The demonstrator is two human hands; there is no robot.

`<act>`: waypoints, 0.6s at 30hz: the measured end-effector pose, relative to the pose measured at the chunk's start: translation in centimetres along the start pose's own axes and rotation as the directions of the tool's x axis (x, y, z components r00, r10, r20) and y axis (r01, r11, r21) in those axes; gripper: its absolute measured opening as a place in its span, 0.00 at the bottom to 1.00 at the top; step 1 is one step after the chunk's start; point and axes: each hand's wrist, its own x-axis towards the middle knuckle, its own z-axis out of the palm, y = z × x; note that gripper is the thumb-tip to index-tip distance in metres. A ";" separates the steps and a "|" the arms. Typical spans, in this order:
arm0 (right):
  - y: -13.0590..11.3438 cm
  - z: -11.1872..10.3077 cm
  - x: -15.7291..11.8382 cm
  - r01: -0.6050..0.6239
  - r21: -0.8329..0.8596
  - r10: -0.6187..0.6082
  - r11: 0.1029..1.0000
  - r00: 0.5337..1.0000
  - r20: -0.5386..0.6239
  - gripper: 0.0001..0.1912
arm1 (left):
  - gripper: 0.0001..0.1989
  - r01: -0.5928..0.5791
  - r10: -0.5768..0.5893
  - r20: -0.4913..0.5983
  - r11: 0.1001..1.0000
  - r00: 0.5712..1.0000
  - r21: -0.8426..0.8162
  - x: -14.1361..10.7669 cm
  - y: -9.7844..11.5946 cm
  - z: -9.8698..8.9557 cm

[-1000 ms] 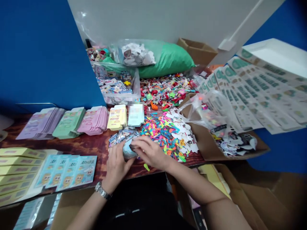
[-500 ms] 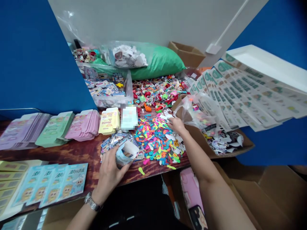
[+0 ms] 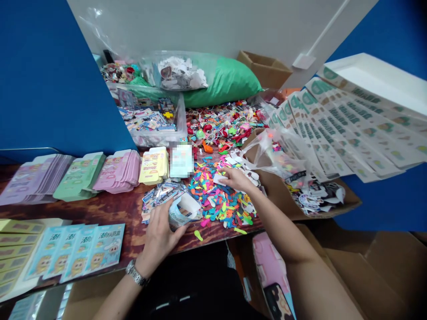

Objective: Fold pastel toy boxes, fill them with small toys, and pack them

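My left hand (image 3: 162,229) is wrapped round a small light-blue paper box (image 3: 178,219), its open end facing up and to the right. Just behind it lies a loose pile of printed cards (image 3: 160,198). Over a heap of bright, small uninflated balloons (image 3: 213,198), my right hand (image 3: 235,179) is pinched on a small white piece of paper or sticker (image 3: 219,179). Its exact kind is too small to tell. White cut-out pieces (image 3: 235,159) lie behind the right hand, at the heap's back edge.
Stacks of purple (image 3: 28,178), green (image 3: 78,175), pink (image 3: 116,171) and yellow (image 3: 153,165) flat boxes line the left. Blue boxes (image 3: 105,249) lie in front. A clear bin (image 3: 182,120) of cards, small trinkets (image 3: 220,126) and a cardboard box (image 3: 276,191) stand behind and right.
My right hand has moved left from the white pieces to above the balloons, with a white piece in its fingers. My left hand still holds the light-blue box, slightly further right in view.
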 end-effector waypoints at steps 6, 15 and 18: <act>-1.0 1.2 0.1 -0.005 -0.076 0.006 0.997 1.000 0.013 0.11 | 0.35 0.013 -0.014 0.010 1.000 1.000 0.005 0.1 0.1 0.1; -3.6 -3.4 -3.0 0.222 0.107 -0.210 0.969 0.971 -0.116 0.15 | 0.33 0.051 -0.053 0.061 0.998 0.997 0.034 1.1 0.8 1.4; -6.8 -3.6 -4.4 0.388 0.261 -0.361 0.884 0.921 -0.146 0.16 | 0.33 0.052 -0.055 0.077 0.998 0.995 0.034 1.4 1.1 1.8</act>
